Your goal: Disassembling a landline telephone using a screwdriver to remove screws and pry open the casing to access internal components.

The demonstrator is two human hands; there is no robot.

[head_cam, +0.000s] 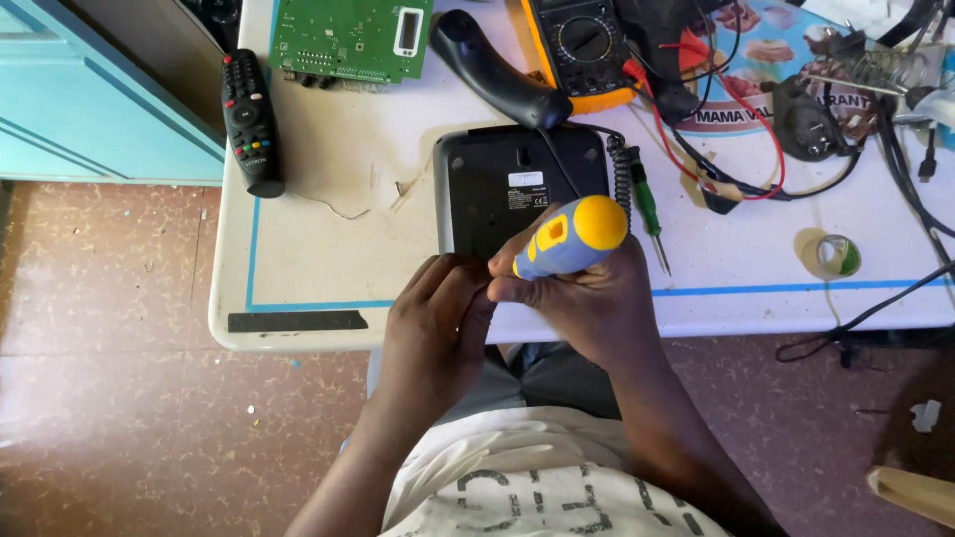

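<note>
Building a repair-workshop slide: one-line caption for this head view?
Right hand grips a yellow-and-blue screwdriver over an upturned black desk phone, left hand alongside.

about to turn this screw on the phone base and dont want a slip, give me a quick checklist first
1. Right hand wrapped firmly round the yellow and blue screwdriver: ok.
2. Left hand steadying the near edge of the dark telephone base: ok.
3. Tip seated in the screw: cannot tell, hands hide it.
4. Base fully on the table: not ok, it sits at the edge.
5. Coiled cord away from the hands: ok.
6. Green screwdriver lying beside the base, within reach: ok.
</note>
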